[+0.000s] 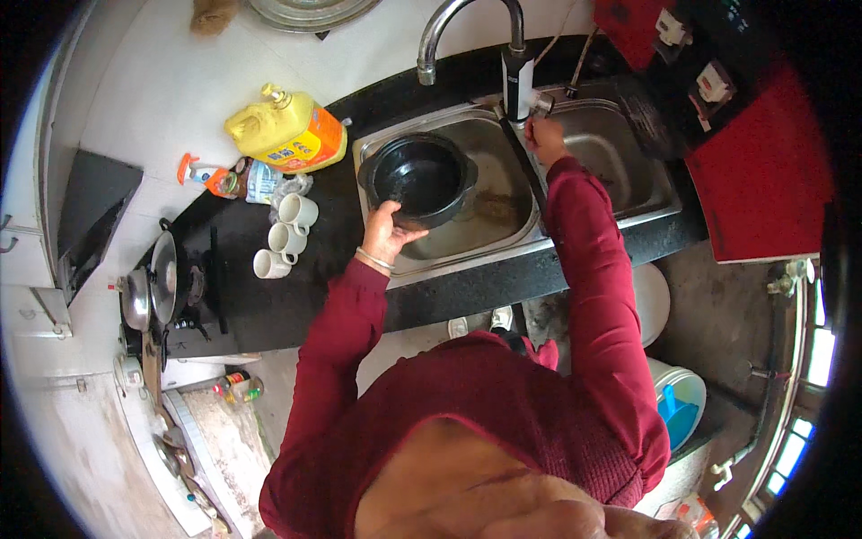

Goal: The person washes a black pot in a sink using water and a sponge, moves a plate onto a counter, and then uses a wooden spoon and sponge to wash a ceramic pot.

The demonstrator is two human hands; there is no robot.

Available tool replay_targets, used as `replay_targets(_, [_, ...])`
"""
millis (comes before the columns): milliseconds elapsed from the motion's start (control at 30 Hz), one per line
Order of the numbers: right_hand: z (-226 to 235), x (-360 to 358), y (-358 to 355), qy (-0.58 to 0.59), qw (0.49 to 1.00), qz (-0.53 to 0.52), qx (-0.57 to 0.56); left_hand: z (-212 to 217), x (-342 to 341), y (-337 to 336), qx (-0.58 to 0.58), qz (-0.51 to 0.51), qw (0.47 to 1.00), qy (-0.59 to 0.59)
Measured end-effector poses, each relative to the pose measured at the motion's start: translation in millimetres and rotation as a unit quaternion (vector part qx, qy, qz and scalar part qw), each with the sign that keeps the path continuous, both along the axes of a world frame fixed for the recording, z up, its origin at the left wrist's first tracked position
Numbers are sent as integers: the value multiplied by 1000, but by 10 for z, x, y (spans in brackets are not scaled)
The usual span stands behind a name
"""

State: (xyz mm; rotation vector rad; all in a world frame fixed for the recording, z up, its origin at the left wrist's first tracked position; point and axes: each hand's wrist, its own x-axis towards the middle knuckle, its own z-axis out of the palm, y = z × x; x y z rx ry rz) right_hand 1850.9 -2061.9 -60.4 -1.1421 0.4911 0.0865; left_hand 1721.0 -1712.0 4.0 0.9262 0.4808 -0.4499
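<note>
A black pot (pixel 417 180) with side lugs sits tilted over the left sink basin (pixel 503 193). My left hand (pixel 386 235) grips its near rim, thumb on top and fingers along the outside. At the divider between the basins, my right hand (pixel 545 142) is closed just below the silver side knob of the faucet (pixel 518 85); what its fingers hold, if anything, is hidden. The curved spout (pixel 426 70) hangs beyond the pot, and no water stream can be seen. Some dark residue lies on the left basin's floor.
Left of the sink stand three white mugs (pixel 287 238), a large yellow jug (pixel 287 135) and an orange-topped spray bottle (pixel 205 175). The right basin (pixel 611 162) adjoins a red panel (pixel 763 171). Pans (pixel 164 274) are at the far left; a white bucket (pixel 687 377) stands below right.
</note>
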Motion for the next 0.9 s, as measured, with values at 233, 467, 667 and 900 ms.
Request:
replay_targets(233, [-131,-11,-77,56,996,9,-67,75,214,-124,-8,-1,1000,-12])
replay_targets(467, [151,-277,33,71,853,298,-422,-11,262,-150,55,55,997,-7])
replay_targets(667, [-62,-715,865,-52,649,554,-518,-231,321,-110,136,53,989,-39])
replay_targets(900, [-991,-698,1276,17,522,554,-649,-129,237,37,180,94,979,-16])
